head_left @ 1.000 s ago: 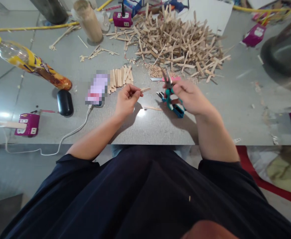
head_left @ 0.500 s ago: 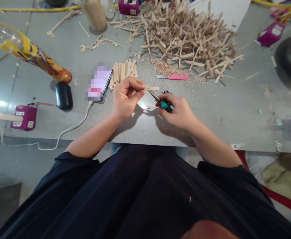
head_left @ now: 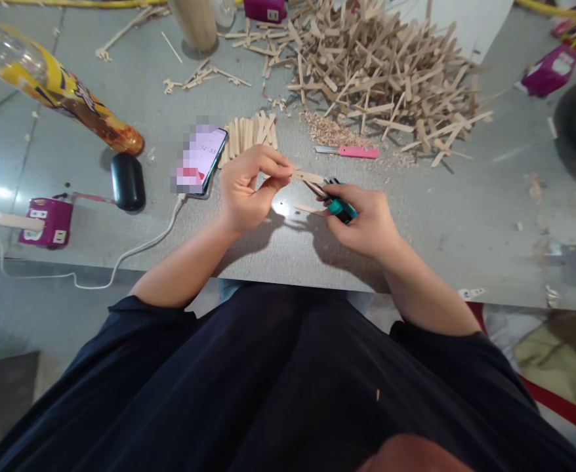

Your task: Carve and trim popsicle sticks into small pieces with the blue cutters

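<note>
Between the thumb and fingertips of my left hand [head_left: 251, 189] is pinched one end of a flat wooden stick [head_left: 310, 177]. My right hand [head_left: 367, 221] is wrapped round pliers [head_left: 340, 208] with teal and black handles. The metal jaws lie at the underside of the stick; whether they grip it I cannot tell. Another thin wooden stick [head_left: 309, 209] shows just left of the right fingers, below the pliers. Behind my left hand lies a row of flat sticks [head_left: 248, 133]. A pink-handled cutter knife [head_left: 357, 152] rests beyond the pliers, beside a heap of wood chips [head_left: 334, 131].
A large pile of wooden sticks [head_left: 381, 72] covers the back. At left are a phone [head_left: 202, 157] on a white cable, a black oval case [head_left: 128, 182], a lying drink bottle [head_left: 66, 92] and a purple power socket [head_left: 46, 223]. The table's front edge runs near my body.
The pliers and right hand have shifted slightly right, and the pliers have turned a little. The stick in my left hand now tilts down to the right. The whole view has moved slightly.
</note>
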Action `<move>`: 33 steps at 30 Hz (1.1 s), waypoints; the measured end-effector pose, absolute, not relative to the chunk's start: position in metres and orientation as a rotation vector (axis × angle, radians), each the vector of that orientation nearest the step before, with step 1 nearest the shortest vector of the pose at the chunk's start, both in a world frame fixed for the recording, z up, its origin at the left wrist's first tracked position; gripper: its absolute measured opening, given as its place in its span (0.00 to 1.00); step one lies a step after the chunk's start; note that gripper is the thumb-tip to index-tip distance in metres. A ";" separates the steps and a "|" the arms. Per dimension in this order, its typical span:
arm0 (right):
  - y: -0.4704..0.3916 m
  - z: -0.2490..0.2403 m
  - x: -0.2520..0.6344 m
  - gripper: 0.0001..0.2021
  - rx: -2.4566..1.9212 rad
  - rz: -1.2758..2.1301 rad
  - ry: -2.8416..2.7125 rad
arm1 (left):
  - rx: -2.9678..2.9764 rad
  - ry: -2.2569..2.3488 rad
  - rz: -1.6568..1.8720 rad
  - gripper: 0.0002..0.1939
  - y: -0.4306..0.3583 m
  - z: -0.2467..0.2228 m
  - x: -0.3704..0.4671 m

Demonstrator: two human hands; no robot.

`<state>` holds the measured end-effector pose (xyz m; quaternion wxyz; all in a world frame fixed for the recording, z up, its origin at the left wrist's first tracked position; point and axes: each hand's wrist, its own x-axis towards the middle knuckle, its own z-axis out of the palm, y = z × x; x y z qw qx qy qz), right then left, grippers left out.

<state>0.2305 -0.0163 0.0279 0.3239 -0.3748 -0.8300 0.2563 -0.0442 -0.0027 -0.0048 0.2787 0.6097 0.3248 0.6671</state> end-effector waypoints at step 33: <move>0.004 0.054 0.250 0.14 -1.025 1.876 -1.841 | 1.481 0.937 1.531 0.17 -0.012 0.003 -0.031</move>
